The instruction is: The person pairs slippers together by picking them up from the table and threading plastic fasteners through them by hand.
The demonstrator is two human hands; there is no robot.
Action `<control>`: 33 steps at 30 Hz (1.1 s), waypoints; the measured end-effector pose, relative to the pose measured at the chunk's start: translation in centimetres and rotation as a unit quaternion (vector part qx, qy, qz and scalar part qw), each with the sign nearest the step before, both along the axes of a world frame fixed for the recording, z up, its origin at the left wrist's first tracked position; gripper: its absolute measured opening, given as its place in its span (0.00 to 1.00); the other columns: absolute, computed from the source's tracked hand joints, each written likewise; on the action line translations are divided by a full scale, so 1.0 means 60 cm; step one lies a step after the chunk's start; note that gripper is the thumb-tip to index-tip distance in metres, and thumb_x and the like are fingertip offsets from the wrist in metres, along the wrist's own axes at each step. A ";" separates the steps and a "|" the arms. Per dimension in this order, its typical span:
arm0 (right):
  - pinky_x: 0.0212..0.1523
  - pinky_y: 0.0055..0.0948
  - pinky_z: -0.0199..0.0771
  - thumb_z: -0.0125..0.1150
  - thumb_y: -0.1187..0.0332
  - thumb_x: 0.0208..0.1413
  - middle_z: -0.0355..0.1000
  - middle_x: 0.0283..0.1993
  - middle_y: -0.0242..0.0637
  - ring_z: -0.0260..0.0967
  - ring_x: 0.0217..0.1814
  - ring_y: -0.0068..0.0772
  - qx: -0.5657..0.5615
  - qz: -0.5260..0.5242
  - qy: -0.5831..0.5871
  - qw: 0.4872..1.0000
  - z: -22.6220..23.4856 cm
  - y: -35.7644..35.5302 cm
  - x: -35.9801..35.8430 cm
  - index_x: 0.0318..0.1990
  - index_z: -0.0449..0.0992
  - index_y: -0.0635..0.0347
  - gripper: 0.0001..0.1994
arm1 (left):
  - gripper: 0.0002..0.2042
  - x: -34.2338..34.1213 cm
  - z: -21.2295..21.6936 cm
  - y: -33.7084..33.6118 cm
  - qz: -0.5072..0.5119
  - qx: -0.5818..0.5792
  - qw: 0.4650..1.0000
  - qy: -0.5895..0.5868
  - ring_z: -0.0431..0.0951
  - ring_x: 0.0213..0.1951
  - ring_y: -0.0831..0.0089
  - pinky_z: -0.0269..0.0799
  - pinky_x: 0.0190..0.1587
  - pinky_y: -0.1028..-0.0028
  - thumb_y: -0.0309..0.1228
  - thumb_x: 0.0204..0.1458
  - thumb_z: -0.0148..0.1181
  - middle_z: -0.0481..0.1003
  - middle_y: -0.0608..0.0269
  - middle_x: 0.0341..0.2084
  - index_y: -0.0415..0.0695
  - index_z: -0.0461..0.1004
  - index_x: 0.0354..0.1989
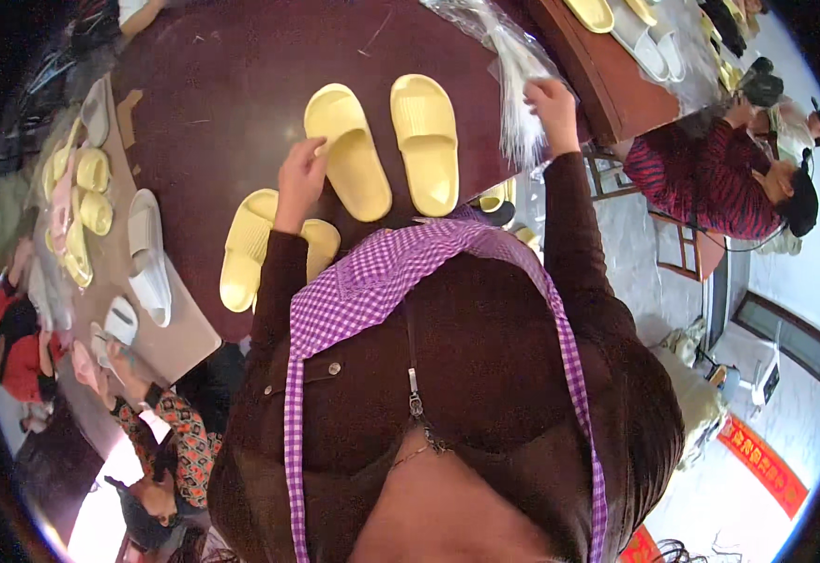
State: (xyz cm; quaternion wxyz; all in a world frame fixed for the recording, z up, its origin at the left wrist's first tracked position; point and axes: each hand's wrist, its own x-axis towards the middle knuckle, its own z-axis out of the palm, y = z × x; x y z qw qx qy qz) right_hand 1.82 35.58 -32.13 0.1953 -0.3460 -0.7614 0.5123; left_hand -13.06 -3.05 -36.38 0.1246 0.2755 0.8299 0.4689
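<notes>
Two yellow slippers lie side by side on the dark red table, toes pointing away from me: a left slipper (356, 158) and a right slipper (426, 145). My left hand (301, 180) is curled at the left slipper's outer edge, its fingertips on the side of the strap. At the table's far right lies a bundle of thin, clear-white plastic strands (520, 103). My right hand (554, 114) is over its right side, fingers pinched together at the strands. Another yellow slipper (249, 246) and part of a further one (320, 246) lie near my left forearm, partly hidden by it.
On the left, a lighter table (185, 310) holds grey, white and yellow slippers, some in clear plastic. A co-worker in a patterned sleeve (189, 441) handles slippers there. A brown table (607, 84) with more slippers stands at right, beside a person in a striped top (701, 178).
</notes>
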 end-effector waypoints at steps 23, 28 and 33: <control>0.34 0.34 0.71 0.59 0.63 0.44 0.74 0.28 0.46 0.73 0.31 0.42 0.196 -0.162 -0.180 0.950 -0.166 -0.045 0.186 0.31 0.77 0.62 0.11 | 0.12 0.076 0.032 0.028 0.012 0.066 0.960 -0.273 0.74 0.29 0.78 0.70 0.33 0.80 0.28 0.53 0.50 0.75 0.61 0.31 0.36 0.72 0.42; 0.35 0.34 0.70 0.59 0.63 0.44 0.74 0.28 0.45 0.73 0.32 0.42 0.209 -0.141 -0.192 0.948 -0.167 -0.046 0.186 0.30 0.78 0.62 0.11 | 0.12 0.086 0.025 0.020 0.005 0.061 0.953 -0.296 0.75 0.28 0.77 0.70 0.33 0.79 0.28 0.52 0.50 0.76 0.60 0.30 0.35 0.72 0.41; 0.34 0.35 0.70 0.59 0.62 0.43 0.74 0.27 0.44 0.73 0.31 0.43 0.207 -0.143 -0.174 0.952 -0.167 -0.054 0.192 0.29 0.77 0.62 0.12 | 0.12 0.093 0.023 0.015 -0.012 0.051 0.949 -0.311 0.73 0.30 0.79 0.68 0.33 0.81 0.29 0.54 0.50 0.75 0.62 0.32 0.36 0.71 0.43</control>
